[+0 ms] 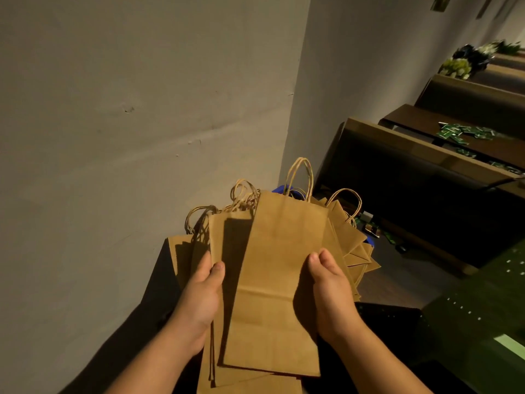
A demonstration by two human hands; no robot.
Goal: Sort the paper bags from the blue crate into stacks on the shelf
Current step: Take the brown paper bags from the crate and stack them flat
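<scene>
Flat brown kraft paper bags with twisted handles lie fanned between both hands: left hand and right hand pinch the edges, thumbs on top. Beyond, a blue crate peeks out beside dark wooden shelves.

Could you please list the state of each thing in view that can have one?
top paper bag: folded flat, held at both side edges.
paper bags underneath: flat, fanned out unevenly, handles up.
left hand: gripping the bundle's left edge.
right hand: gripping the top paper bag's right edge.
blue crate: mostly hidden behind the bags.
</scene>
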